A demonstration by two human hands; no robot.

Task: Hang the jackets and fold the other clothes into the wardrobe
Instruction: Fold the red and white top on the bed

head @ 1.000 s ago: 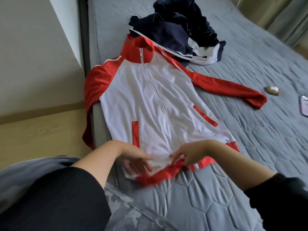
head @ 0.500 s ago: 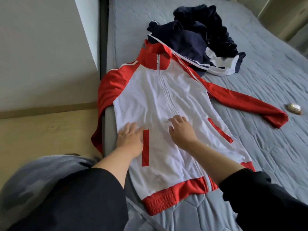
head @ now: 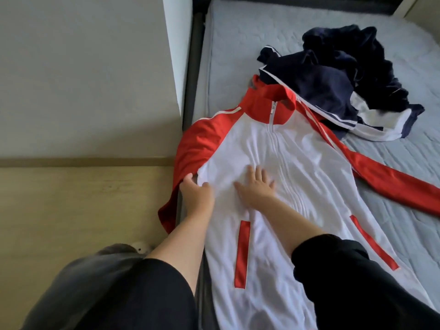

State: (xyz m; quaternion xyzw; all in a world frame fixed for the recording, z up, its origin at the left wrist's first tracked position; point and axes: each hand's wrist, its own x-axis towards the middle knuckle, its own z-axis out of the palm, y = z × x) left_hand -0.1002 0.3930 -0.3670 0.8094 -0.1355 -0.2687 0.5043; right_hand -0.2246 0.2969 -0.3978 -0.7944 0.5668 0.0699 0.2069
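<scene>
The left hand [head: 197, 196] is pinching, fingers curled, the edge of the red and white jacket [head: 304, 186] beside its hanging sleeve, while the right hand [head: 256, 189] is pressing straight, spread fingers flat on the chest. The jacket is lying zipped, front up, on the grey bed [head: 238, 44], with navy clothes [head: 333, 86] lying heaped at 1 o'clock from its collar.

One red-and-white jacket [head: 297, 186], one navy heap of clothes [head: 333, 86], one mattress [head: 238, 44], two hands: left hand [head: 197, 198], right hand [head: 256, 189].

Hem of jacket [head: 297, 186]: under black sleeve [head: 357, 282], cut by bottom edge. Far cuff runs off right edge. Navy pile [head: 321, 91] covers one shoulder. White item [head: 140, 246] on floor [head: 71, 210]: too small to identify.
</scene>
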